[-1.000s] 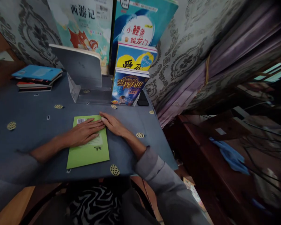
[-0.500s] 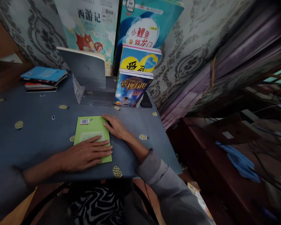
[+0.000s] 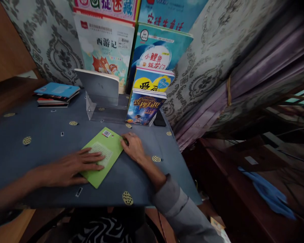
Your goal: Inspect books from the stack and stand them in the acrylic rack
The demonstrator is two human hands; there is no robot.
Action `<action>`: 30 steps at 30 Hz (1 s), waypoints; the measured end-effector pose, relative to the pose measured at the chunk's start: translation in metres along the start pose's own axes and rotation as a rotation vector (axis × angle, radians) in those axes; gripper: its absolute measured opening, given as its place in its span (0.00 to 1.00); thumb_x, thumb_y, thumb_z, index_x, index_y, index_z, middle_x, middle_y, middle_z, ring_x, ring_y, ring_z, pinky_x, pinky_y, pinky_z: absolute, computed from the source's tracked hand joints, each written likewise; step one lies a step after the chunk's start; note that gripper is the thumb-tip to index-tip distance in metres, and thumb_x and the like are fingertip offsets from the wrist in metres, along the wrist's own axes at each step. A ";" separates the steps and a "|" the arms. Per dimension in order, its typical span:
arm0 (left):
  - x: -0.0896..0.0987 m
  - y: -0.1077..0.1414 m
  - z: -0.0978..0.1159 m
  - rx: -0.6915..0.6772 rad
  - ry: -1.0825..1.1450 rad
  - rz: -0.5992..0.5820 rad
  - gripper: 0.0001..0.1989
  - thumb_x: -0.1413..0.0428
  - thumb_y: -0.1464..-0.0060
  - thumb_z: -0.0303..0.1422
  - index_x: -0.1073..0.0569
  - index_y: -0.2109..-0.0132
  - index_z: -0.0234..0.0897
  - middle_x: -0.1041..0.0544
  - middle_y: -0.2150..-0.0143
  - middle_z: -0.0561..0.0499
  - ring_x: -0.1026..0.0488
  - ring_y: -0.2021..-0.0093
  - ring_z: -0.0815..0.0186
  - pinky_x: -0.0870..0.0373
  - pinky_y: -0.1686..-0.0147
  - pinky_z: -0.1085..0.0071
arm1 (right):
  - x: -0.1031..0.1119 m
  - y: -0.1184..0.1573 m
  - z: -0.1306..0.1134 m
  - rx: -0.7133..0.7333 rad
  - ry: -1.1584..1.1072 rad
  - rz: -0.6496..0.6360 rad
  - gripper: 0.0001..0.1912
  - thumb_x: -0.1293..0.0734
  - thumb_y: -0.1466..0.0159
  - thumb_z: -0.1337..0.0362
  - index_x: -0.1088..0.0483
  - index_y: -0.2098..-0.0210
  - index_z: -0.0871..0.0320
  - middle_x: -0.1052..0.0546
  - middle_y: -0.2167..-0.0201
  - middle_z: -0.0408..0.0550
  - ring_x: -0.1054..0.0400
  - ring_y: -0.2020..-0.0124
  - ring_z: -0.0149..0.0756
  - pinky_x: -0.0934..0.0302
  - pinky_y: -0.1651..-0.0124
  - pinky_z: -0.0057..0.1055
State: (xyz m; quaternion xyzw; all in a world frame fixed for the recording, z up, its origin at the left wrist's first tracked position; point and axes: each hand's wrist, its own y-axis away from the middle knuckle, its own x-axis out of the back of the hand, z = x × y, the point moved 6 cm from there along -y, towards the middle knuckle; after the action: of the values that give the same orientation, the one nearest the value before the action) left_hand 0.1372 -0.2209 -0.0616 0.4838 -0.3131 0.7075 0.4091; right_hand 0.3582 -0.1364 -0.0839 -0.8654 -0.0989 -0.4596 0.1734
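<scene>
A green book (image 3: 105, 157) lies on the table at a slant, its barcode side up. Across its left part rests my left hand (image 3: 73, 165), fingers spread and flat, covering some of the pale text box. My right hand (image 3: 133, 145) is at the book's upper right corner, with curled fingers pinching that edge. The thumb shows at the edge; the fingertips beneath are partly hidden.
Behind the green book stands a clear acrylic rack (image 3: 106, 114) holding a grey-backed book (image 3: 100, 86) and a blue book (image 3: 145, 108). Taller books rise behind. A small book stack (image 3: 57, 92) lies at left, a dark phone (image 3: 159, 119) at right.
The green book has turned clockwise, from nearly straight to slanted. My left hand has shifted left across it, and my right hand has curled at its corner. The view has tilted up.
</scene>
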 end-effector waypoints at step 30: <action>-0.017 -0.082 0.010 0.183 -0.333 0.177 0.21 0.61 0.27 0.36 0.23 0.49 0.35 0.16 0.51 0.41 0.20 0.46 0.54 0.22 0.48 0.57 | 0.003 0.017 0.001 0.018 -0.349 0.031 0.15 0.40 0.27 0.63 0.23 0.63 0.59 0.23 0.70 0.43 0.33 0.70 0.31 0.43 0.65 0.26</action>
State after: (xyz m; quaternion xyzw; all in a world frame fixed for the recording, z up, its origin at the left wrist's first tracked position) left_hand 0.2171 -0.1955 -0.0707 0.5999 -0.3519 0.6765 0.2423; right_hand 0.3663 -0.1520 -0.0855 -0.9319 -0.1181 -0.2987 0.1687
